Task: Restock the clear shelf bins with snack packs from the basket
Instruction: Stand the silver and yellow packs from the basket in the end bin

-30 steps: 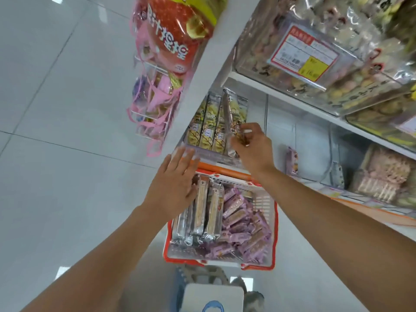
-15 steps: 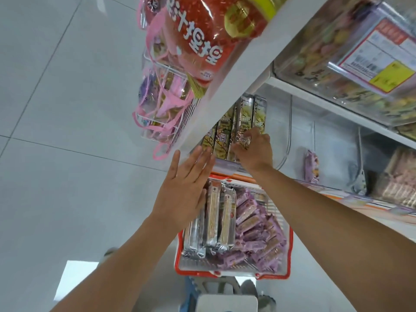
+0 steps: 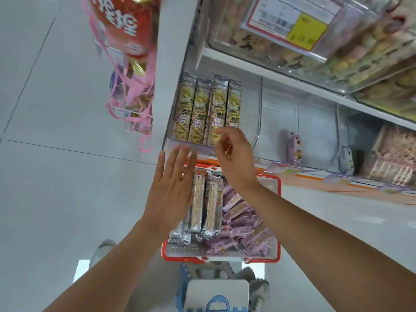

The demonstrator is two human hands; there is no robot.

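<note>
The right hand [image 3: 234, 158] has withdrawn from the bin [image 3: 186, 146], loosely curled and empty; the left hand [image 3: 173, 190], fingers straight, should grip a silver pack [image 3: 211, 206] mid-length.

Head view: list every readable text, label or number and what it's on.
No text reads clearly.
Red hanging bag: large white characters, cropped, unreadable.
Price label on upper clear bin: print and barcode blurred.
Yellow snack packs in lower bin: logos too small.
Silver packs in basket: print too small.
</note>
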